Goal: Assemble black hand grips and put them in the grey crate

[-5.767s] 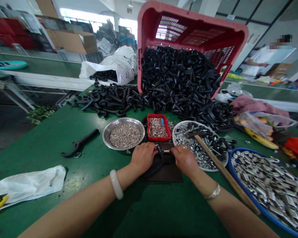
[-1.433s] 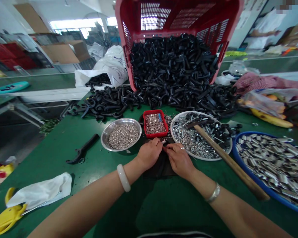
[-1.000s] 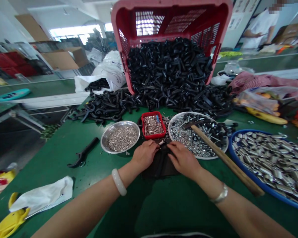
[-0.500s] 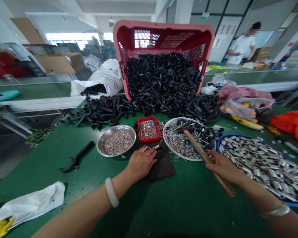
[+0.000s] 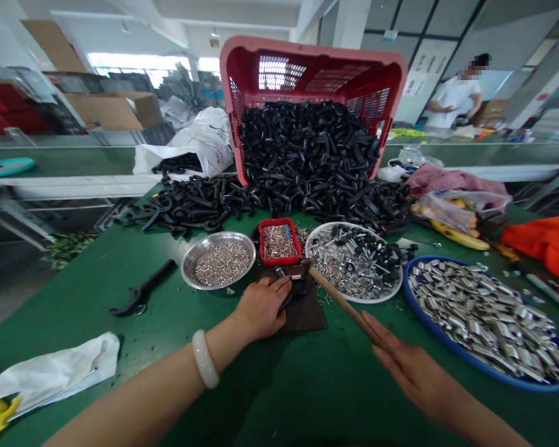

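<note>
My left hand [image 5: 261, 308] rests on a dark mat [image 5: 310, 316] and grips a curved black part [image 5: 286, 292] with a small metal piece at its top. My right hand [image 5: 414, 369] is lower right, holding the end of a wooden-handled hammer [image 5: 340, 304]. The handle slants up-left, and the steel head sits just above the black part. I cannot tell whether the head touches it.
Around the mat stand a red tray of pins [image 5: 279, 242], a steel bowl of small rings [image 5: 218, 261], a white plate of bolts and nuts [image 5: 354, 261] and a blue tray of metal clips [image 5: 479, 323]. Behind them, black parts spill from a tipped red crate [image 5: 312, 68].
My right hand has left the black part, picked up the hammer from the white plate and swung its head over the part. My left hand stays on the part.
</note>
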The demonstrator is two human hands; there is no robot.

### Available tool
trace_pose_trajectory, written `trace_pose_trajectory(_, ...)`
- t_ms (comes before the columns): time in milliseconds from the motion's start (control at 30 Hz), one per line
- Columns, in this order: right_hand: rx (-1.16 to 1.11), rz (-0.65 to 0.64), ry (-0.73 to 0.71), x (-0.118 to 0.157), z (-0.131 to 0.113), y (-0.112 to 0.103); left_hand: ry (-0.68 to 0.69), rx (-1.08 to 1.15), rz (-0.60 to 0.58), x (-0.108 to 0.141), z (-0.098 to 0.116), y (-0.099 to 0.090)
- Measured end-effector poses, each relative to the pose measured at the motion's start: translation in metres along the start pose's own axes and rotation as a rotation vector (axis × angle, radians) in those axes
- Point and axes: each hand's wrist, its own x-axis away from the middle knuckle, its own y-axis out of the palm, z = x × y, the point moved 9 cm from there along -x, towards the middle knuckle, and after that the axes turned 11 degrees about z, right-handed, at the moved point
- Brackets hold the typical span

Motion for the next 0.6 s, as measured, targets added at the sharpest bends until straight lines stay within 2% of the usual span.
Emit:
trace_pose_trajectory(67, 0.017, 0.015, -0.021, -0.001, -0.006, -0.002, 0.013, 0.001, 0.014, 0.001, -0.001, -0.002)
trace_pose_trajectory(200, 0.059, 0.216, 0.073, -0.002, -0.003, -0.024, 0.040, 0.025, 0.023, 0.003, -0.002, -0.004)
trace_pose_trajectory(267, 0.062, 0.178, 0.124, -0.004, 0.002, -0.024, 0.046, 0.035, 0.027, 0.004, -0.003, -0.005)
trace_pose_trajectory(367, 0.031, -0.028, 0.091, -0.007, 0.000, -0.013, 0.051, 0.055, 0.042, 0.006, -0.006, -0.006)
trace_pose_trajectory(400, 0.028, -0.058, 0.073, -0.008, -0.002, -0.013, 0.053, 0.064, 0.048, 0.006, -0.006, -0.005)
trace_pose_trajectory(433, 0.034, -0.043, 0.062, -0.009, -0.003, -0.016, 0.052, 0.073, 0.055, 0.006, -0.007, -0.005)
trace_pose_trajectory(533, 0.083, 0.137, 0.078, -0.011, -0.002, -0.033, 0.049, 0.095, 0.068, 0.006, -0.009, -0.002)
trace_pose_trajectory(600, 0.098, 0.126, 0.088, -0.013, 0.000, -0.029, 0.053, 0.104, 0.064, 0.006, -0.011, 0.000)
